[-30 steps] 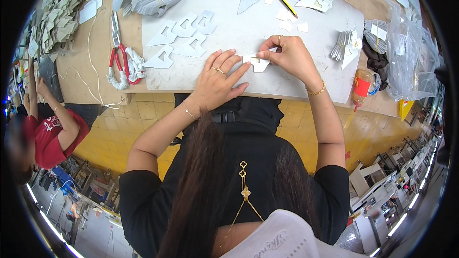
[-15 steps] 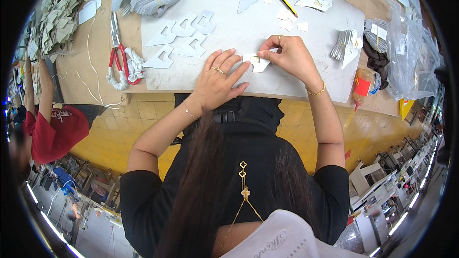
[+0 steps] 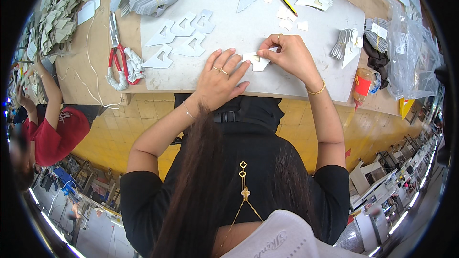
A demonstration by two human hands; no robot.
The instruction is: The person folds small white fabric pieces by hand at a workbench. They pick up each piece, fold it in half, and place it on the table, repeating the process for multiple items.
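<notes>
Several rows of workbenches [image 3: 366,177] are filling the room behind, with a yellow floor [image 3: 158,114] running up to the brown table [image 3: 76,81]. A pale mat [image 3: 311,76] is covering the table's middle and carrying grey cut-outs [image 3: 191,45]. At far left, a co-worker in red [image 3: 62,134] is reaching toward the table. The left hand [image 3: 221,77] is lying loosely spread, holding nothing, its index fingertip seemingly touching a small white piece [image 3: 260,67]. The right hand [image 3: 289,55] is pinching that piece's upper right between thumb and index finger. The piece is sitting between both hands, near the mat's front edge. Ideally, the left fingertip should be pressing it flat while the right pinch is working lightly, so its notched edge isn't bending.
</notes>
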